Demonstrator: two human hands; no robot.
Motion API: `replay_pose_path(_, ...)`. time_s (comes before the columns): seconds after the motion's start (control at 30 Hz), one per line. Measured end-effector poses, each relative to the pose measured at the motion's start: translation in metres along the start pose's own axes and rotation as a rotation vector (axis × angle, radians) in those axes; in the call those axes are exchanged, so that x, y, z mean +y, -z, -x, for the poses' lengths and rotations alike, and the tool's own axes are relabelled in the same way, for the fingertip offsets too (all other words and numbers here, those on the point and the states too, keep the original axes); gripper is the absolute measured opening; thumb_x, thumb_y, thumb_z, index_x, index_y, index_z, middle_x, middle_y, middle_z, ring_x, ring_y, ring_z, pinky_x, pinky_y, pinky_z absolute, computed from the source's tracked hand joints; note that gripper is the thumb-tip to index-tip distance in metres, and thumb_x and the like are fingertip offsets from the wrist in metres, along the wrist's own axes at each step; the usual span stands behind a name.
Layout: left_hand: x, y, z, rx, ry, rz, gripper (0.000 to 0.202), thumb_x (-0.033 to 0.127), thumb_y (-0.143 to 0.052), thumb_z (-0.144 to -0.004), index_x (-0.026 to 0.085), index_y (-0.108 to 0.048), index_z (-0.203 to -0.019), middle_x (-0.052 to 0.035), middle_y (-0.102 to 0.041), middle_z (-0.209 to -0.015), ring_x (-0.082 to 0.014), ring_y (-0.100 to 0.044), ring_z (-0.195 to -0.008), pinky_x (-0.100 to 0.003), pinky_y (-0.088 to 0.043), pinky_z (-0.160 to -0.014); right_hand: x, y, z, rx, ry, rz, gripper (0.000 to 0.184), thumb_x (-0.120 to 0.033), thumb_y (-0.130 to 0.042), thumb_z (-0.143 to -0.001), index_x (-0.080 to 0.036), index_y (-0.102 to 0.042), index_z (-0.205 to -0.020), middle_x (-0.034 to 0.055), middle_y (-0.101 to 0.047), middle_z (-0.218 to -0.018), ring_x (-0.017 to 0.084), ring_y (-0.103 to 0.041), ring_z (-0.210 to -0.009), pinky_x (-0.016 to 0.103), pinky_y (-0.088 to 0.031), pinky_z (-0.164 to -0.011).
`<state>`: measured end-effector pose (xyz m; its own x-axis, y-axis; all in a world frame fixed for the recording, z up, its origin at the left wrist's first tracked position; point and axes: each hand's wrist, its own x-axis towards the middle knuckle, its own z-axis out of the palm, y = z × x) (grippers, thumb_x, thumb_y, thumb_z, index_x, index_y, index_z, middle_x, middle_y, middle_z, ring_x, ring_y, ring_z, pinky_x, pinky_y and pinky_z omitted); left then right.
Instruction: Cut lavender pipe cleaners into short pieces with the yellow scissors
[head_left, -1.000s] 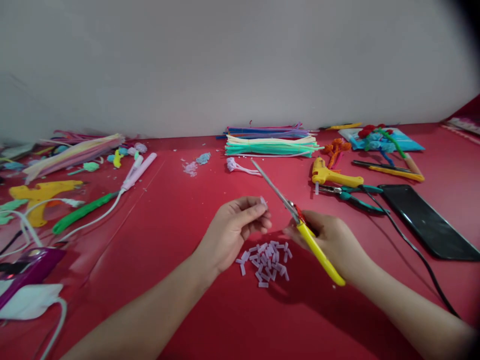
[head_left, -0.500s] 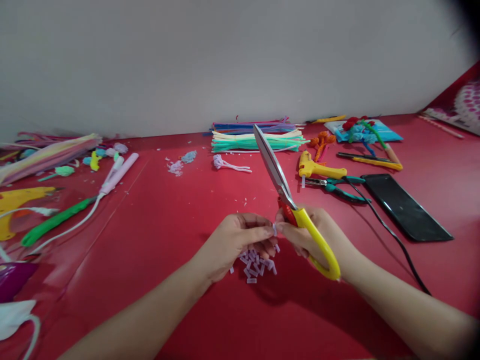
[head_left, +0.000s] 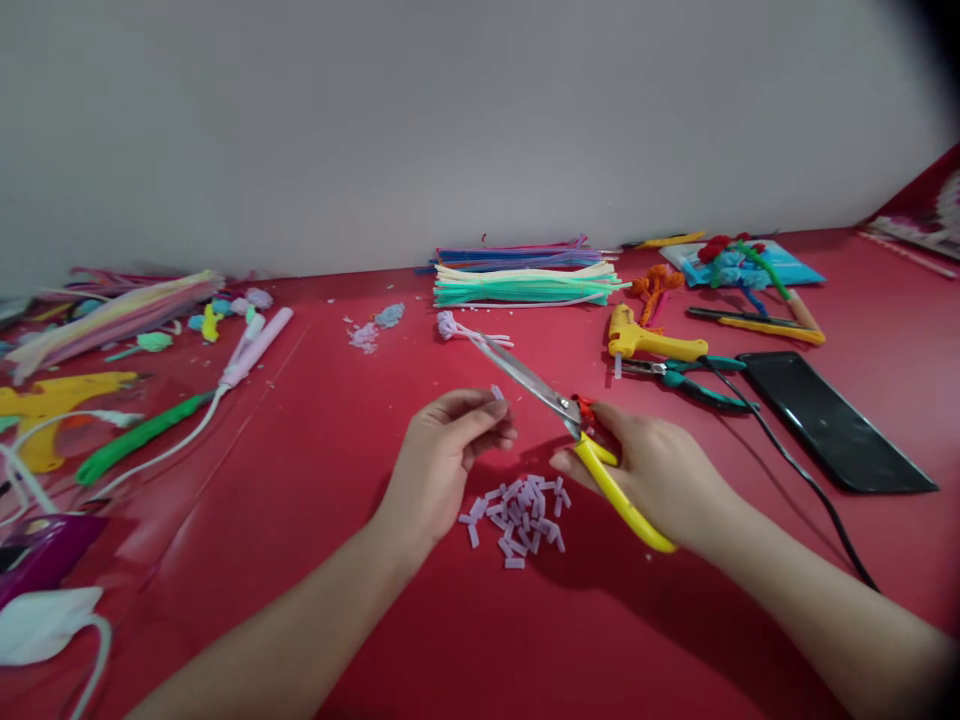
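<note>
Between thumb and fingers, my left hand [head_left: 457,440] pinches a short lilac piece [head_left: 497,393] that looks like cut pipe cleaner. My right hand [head_left: 649,460] is wrapped round scissors [head_left: 615,493] with yellow and red handles. Their blades [head_left: 529,378] point up and to the left, above and beside the lilac piece. Below both hands, a loose pile of short lilac pieces [head_left: 521,510] lies on the red table [head_left: 360,620].
Behind the hands lie a lilac pipe-cleaner shape [head_left: 450,325] and pipe-cleaner bundles [head_left: 517,287]. At right are a yellow glue gun [head_left: 660,345], green-handled pliers [head_left: 709,385] and a black tray [head_left: 836,425]. A pink hot tool [head_left: 259,348] and green-handled tool [head_left: 135,440] lie left.
My hands have moved apart, the left one lifting the lilac piece. The scissors have tilted lower to the left. More of the pile shows, and the view has shifted slightly.
</note>
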<state>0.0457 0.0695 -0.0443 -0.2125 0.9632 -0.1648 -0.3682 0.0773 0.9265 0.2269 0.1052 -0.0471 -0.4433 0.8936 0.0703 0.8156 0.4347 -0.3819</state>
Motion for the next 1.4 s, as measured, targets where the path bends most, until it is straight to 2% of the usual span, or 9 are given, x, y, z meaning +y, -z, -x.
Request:
replay_pose_path(0.13, 0.003, 0.005, -0.002, 0.013, -0.028, 0.051, 0.010, 0.017, -0.058, -0.064, 0.013, -0.058, -0.073, -0.0020, -0.060, -0.069, -0.0097, -0.056, -0.060, -0.022, -0.045, -0.061, 0.002, -0.010, 0.002, -0.017, 0.077, 0.208, 0.036, -0.055, -0.034, -0.071, -0.020, -0.041, -0.065, 0.0011, -0.054, -0.053, 0.014, -0.048, -0.044, 0.022, -0.016, -0.042)
replay_pose_path(0.33, 0.005, 0.008, -0.003, 0.011, -0.079, 0.059, 0.010, 0.017, -0.055, -0.067, 0.014, -0.058, -0.076, -0.0015, -0.060, -0.069, -0.0088, -0.055, -0.061, -0.022, -0.045, -0.064, 0.004, -0.018, 0.003, -0.003, 0.124, 0.314, 0.037, -0.055, -0.030, -0.073, -0.020, -0.038, -0.064, -0.0005, -0.049, -0.046, 0.012, -0.045, -0.040, 0.023, -0.012, -0.042)
replay_pose_path(0.6, 0.003, 0.009, -0.002, -0.022, -0.100, 0.061, 0.010, 0.018, -0.053, -0.069, 0.013, -0.058, -0.077, -0.0028, -0.059, -0.071, -0.0091, -0.054, -0.061, -0.023, -0.044, -0.064, 0.006, -0.021, 0.005, -0.001, 0.141, 0.307, 0.038, -0.055, -0.030, -0.073, -0.020, -0.040, -0.065, -0.0011, -0.048, -0.044, 0.012, -0.043, -0.038, 0.022, -0.011, -0.041)
replay_pose_path(1.4, 0.009, 0.005, 0.000, 0.016, -0.085, 0.067, 0.010, 0.019, -0.056, -0.067, 0.013, -0.058, -0.074, -0.0011, -0.058, -0.067, -0.0085, -0.054, -0.058, -0.021, -0.044, -0.059, 0.003, -0.016, 0.006, -0.011, 0.144, 0.286, 0.036, -0.052, -0.031, -0.074, -0.019, -0.039, -0.063, -0.0010, -0.046, -0.044, 0.011, -0.043, -0.037, 0.022, -0.013, -0.041)
